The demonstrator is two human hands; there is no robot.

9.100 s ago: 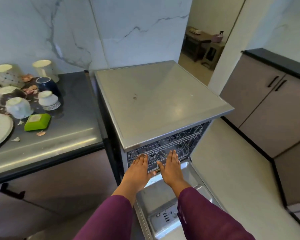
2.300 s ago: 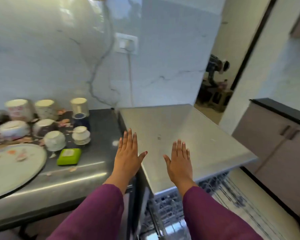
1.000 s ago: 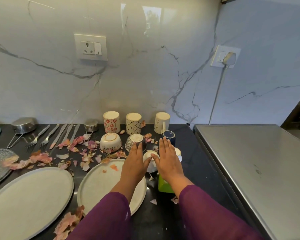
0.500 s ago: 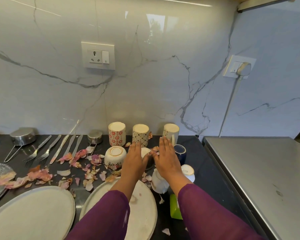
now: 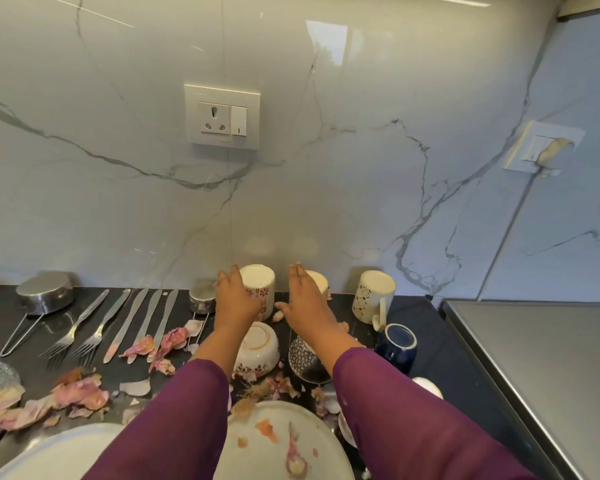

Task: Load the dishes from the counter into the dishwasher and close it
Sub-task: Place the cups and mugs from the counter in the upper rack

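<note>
The left hand [image 5: 236, 301] is just beside the red cup [image 5: 260, 282], the right hand [image 5: 307, 306] before the second cup [image 5: 318, 280]; both keep fingers straight, gripping nothing.

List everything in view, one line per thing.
counter: one, black, across the lower frame
mugs: three, cream patterned, upside down at the back
bowls: two, cream floral and dark patterned, upside down before the mugs
blue cup: one, dark blue, upside down right of the bowls
forks: two, steel, left
knives: three, steel, right of the forks
steel pans: two, silver, at the back left
plates: two, white, near edge
petals: many, pink, strewn among the dishes
sockets: two, white, above the counter
dishwasher top: one, grey steel, far right
left hand: fingers straight, beside the red-flowered mug
right hand: fingers straight, covering the middle mug
</note>
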